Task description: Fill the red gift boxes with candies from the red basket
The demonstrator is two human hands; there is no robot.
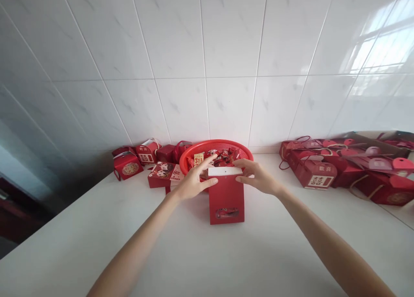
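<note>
In the head view, a tall red gift box (226, 200) stands upright on the white table, with candy wrappers showing through its small front window. The white inner side of its top flap (224, 171) faces up. My left hand (194, 181) holds the box at its upper left edge, thumb in front, index finger stretched above the flap. At the upper right corner, my right hand (258, 176) grips the box between thumb and fingers. Right behind it is a red plastic basket (190, 152) of wrapped candies (223, 157); the box partly hides it.
Several red gift boxes (129, 164) are to the left of the basket, beside a flat patterned box (161, 171). A large group of handled red boxes (318, 172) fills the right side. White tiled wall (229, 103) closes off the table's (184, 254) back.
</note>
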